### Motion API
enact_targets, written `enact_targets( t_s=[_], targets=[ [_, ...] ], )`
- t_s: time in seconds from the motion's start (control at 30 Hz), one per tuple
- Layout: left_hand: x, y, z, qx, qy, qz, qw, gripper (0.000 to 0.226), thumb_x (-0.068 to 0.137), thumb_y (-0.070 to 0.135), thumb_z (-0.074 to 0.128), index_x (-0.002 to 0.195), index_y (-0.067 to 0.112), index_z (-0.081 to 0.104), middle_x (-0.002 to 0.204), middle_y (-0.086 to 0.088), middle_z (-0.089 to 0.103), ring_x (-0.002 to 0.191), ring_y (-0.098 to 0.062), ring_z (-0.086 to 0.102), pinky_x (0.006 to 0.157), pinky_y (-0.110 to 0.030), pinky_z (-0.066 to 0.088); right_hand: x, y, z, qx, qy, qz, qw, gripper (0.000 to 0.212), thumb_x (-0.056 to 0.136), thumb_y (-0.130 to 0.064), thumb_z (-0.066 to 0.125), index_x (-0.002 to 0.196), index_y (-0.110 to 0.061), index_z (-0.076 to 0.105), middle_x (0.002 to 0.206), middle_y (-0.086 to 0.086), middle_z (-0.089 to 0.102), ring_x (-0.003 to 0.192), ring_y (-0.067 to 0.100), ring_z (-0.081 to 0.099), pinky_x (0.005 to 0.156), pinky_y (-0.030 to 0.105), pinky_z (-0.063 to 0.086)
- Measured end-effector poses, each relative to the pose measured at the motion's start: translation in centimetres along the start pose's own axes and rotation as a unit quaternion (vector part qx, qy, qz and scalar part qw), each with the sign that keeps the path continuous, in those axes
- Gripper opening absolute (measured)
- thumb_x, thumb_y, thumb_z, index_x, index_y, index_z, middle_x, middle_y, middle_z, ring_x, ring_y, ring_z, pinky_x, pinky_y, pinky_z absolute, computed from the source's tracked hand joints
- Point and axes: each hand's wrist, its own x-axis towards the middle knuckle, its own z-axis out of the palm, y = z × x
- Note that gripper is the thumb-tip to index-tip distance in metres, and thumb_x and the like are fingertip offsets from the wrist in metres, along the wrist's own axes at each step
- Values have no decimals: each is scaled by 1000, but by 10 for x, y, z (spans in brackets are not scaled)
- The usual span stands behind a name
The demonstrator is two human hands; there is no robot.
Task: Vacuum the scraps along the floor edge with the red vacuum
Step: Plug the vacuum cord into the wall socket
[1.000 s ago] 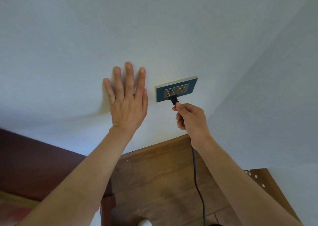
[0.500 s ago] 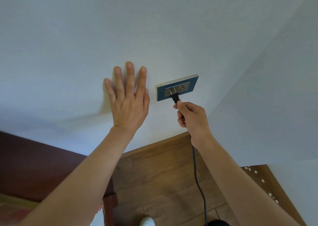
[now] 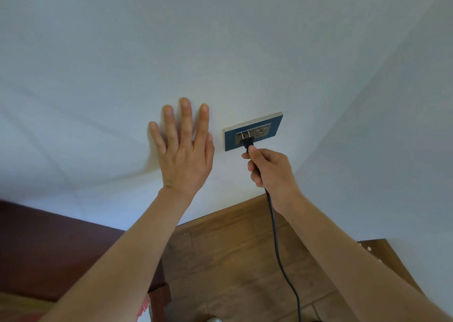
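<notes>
Low in the frame, the black cord [image 3: 278, 245] is running up across the wooden floor [image 3: 235, 253] to the right hand [image 3: 270, 169], whose grip is closing around the cord just behind the black plug [image 3: 247, 142]. Over the last second the plug has been going further into the left socket of the blue wall outlet [image 3: 253, 131]; it is now sitting against the metal face, so the vacuum is probably getting power and cleaning can start soon. The left hand [image 3: 182, 150] is staying flat and spread on the white wall [image 3: 220, 52] left of the outlet, holding nothing. At the lower right edge, small pale scraps [image 3: 369, 249] are lying along the floor by the wall. A dark wooden piece of furniture [image 3: 56, 248] is filling the lower left. The red vacuum is not showing anywhere here.
</notes>
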Motion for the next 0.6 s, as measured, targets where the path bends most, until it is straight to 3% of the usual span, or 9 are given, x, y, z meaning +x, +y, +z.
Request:
enact_targets(
  t_s=[0.3,0.6],
  targets=[
    [-1,-5,19,33,51,10,998,74,97,33,42,152,19,-5,157,-9,-23,144,-31,-21,115,-49,-15,14,0,-5,18,-72,25,997,27,100,-28,46,86,-11,61,60,-1,47,41,4,36,40,12,31],
    [-2,-5,29,42,80,23,996,80,92,35,46,152,17,-3,159,-10,-18,145,-32,-16,116,-51,-11,16,-1,2,-10,-49,49,998,28,101,-27,43,81,-13,57,62,0,48,43,4,36,39,11,31]
  ],
)
